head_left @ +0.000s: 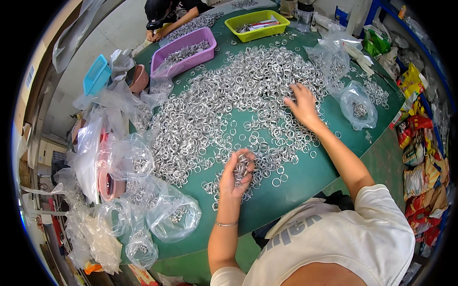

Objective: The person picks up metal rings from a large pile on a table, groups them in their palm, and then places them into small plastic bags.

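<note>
1. The left hand (237, 174) is raised just above the near edge of the ring pile, its fingers curled and pinching a small stack of metal rings (244, 164).
2. The right hand (302, 106) lies flat on the big heap of loose silver rings (229, 100) in the middle of the green tabletop (305, 178), fingers spread over them.
3. Risk, as I judge it: the bunched stack could slip from the left fingers and scatter, since only the fingertips hold it; stray rings near the tabletop's near edge could roll off if swept.
4. Clear plastic bags (171, 217) holding a few rings lie crumpled at the near left; another clear bag (358, 105) sits to the right.
5. At the far side stand a purple tray (186, 50) and a yellow-green tray (257, 24), with a light blue tray (97, 74) far left.
6. Colourful red and yellow packets (420, 143) pile up beyond the right edge.
7. Another person's hands (155, 34) work at the far end.
</note>
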The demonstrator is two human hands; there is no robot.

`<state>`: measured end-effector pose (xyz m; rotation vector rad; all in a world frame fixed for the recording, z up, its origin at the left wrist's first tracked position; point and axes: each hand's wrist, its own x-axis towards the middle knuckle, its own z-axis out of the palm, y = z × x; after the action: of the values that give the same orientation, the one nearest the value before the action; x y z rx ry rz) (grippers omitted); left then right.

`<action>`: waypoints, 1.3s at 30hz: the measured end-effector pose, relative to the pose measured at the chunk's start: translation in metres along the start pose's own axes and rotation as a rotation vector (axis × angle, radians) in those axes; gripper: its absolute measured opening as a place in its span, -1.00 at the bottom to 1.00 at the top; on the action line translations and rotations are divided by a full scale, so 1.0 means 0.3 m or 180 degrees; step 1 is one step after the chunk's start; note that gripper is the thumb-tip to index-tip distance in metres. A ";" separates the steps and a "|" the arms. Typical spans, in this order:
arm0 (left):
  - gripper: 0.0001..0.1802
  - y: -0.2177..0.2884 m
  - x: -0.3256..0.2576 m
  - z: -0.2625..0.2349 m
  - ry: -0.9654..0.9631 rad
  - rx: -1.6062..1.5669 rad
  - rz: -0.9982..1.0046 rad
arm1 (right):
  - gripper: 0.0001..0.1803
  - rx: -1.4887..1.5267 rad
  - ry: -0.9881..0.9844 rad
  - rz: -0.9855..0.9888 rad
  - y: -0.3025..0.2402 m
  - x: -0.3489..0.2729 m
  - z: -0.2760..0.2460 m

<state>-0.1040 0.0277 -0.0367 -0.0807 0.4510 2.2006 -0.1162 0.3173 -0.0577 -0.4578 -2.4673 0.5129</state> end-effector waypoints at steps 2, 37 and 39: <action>-0.73 -0.007 -0.011 0.027 0.0328 0.0237 0.0253 | -0.47 -0.0303 0.0068 -0.0464 -0.094 -0.055 -0.018; -0.82 -0.239 -0.214 0.092 0.1163 -0.0873 0.0603 | -0.70 0.0169 -0.0955 -0.0997 -0.071 -0.258 -0.218; -0.81 -0.260 -0.237 0.094 0.1223 -0.1047 0.0506 | -0.71 -0.0067 -0.0850 -0.1108 -0.057 -0.264 -0.252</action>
<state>0.0037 0.0279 -0.0180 -0.6739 0.3057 2.4039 -0.0134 0.2880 -0.0290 0.0414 -2.7296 0.4246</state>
